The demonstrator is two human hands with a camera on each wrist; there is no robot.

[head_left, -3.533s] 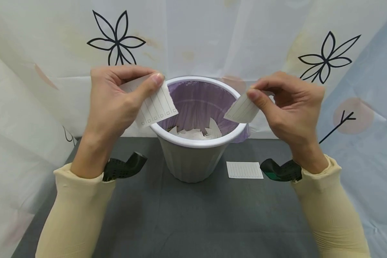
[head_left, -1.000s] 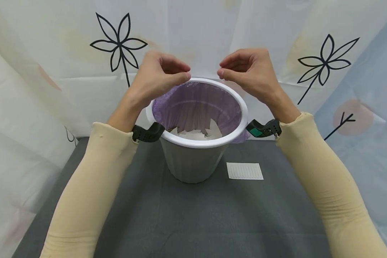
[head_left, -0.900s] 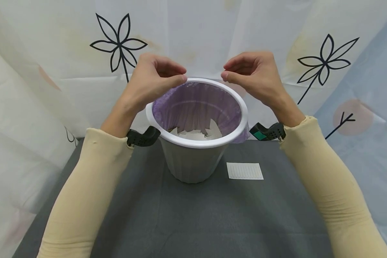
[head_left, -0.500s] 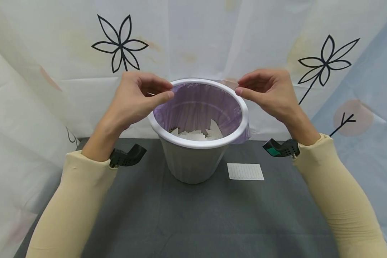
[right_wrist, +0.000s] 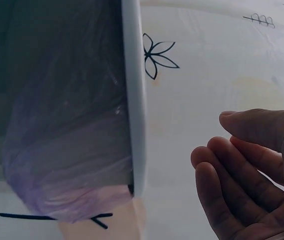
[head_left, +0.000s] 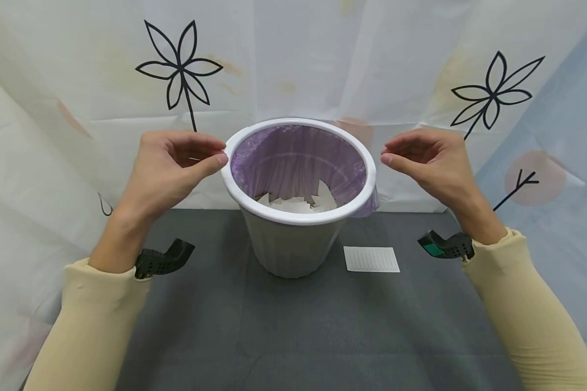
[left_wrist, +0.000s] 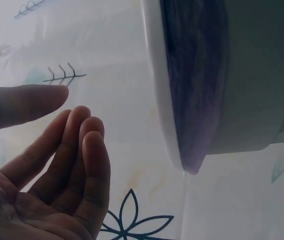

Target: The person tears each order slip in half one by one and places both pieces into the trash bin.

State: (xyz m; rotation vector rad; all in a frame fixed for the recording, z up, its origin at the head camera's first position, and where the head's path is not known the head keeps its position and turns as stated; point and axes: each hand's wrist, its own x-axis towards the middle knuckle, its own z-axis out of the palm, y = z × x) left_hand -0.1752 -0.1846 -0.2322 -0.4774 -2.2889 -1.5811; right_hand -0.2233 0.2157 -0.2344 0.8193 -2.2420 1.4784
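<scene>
A grey trash can [head_left: 293, 244] with a white rim stands on the table, lined with a purple bag [head_left: 298, 157]. Torn white paper pieces [head_left: 298, 205] lie at its bottom. My left hand [head_left: 171, 168] is to the left of the rim, fingertips near it, fingers loosely bent and holding nothing. On the other side, my right hand [head_left: 435, 160] hovers right of the rim, thumb and fingers apart with nothing between them. Both wrist views show a gap between thumb and fingers. A lined paper slip [head_left: 371, 259] lies flat on the table, right of the can.
A dark grey cloth covers the table [head_left: 293, 326]. Behind it hangs a white curtain [head_left: 298, 60] printed with flower outlines, and more cloth closes in both sides. The purple bag's edge hangs outside the rim at the right.
Earlier each hand pinched a torn piece of paper; both pieces have since left the hands. Over the last second the hands moved apart and lower, from above the can to its two sides.
</scene>
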